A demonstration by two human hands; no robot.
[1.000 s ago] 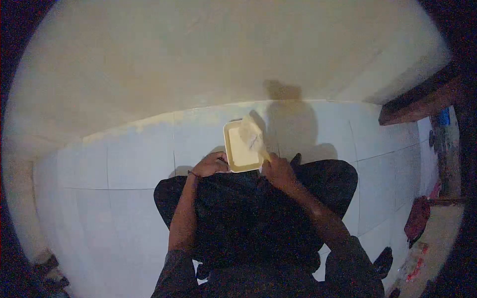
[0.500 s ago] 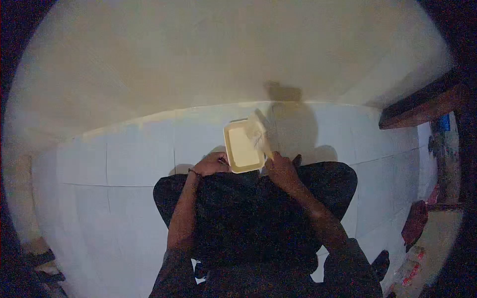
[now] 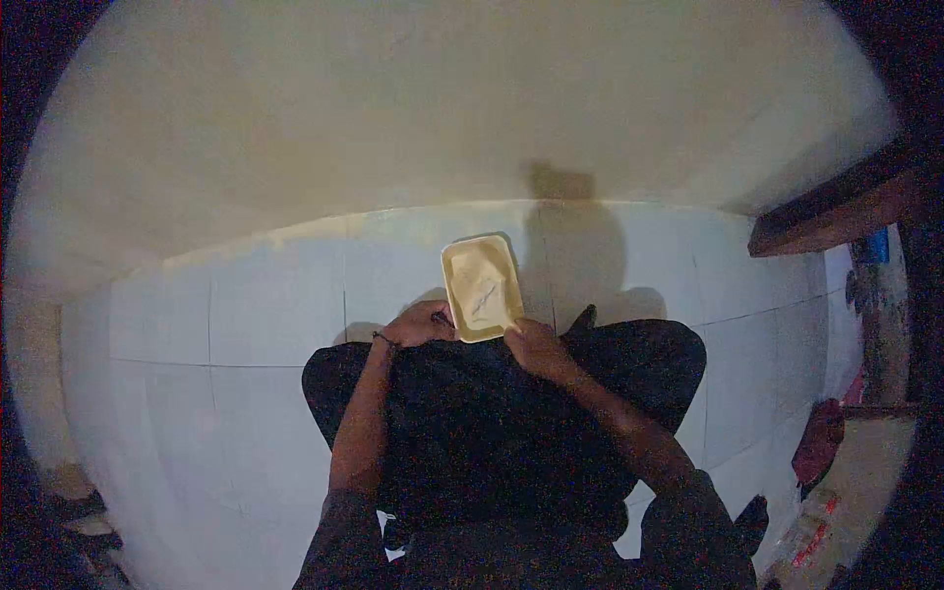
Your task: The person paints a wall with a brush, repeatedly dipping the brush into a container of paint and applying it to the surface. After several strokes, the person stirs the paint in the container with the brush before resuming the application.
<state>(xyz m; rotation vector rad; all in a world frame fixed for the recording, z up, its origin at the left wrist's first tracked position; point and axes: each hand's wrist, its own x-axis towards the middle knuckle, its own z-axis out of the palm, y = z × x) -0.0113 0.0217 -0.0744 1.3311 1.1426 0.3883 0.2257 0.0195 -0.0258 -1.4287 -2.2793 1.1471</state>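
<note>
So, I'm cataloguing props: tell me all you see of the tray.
The tray is pale yellow, perhaps plastic, rectangular with rounded corners and raised rim. Its open side faces the camera, beyond the lap. The left hand touches its near left corner; a translucent, bag-like sheet in the right hand overlaps much of its inside.

Readable text: none that I can make out.
Item, my dark shirt [image 3: 516, 564]: a faint row of characters across the front, at the lower edge of view; too dim for me to read.
Item, pale piece [image 3: 482, 264] in my right hand [image 3: 538, 348], seen over the inside of the yellowish tray [image 3: 449, 285]: thin dark marks; writing or creases, I cannot tell.
Item, clear packaging [image 3: 810, 541], far right: red patches, possibly print, too blurred to decipher.
</note>
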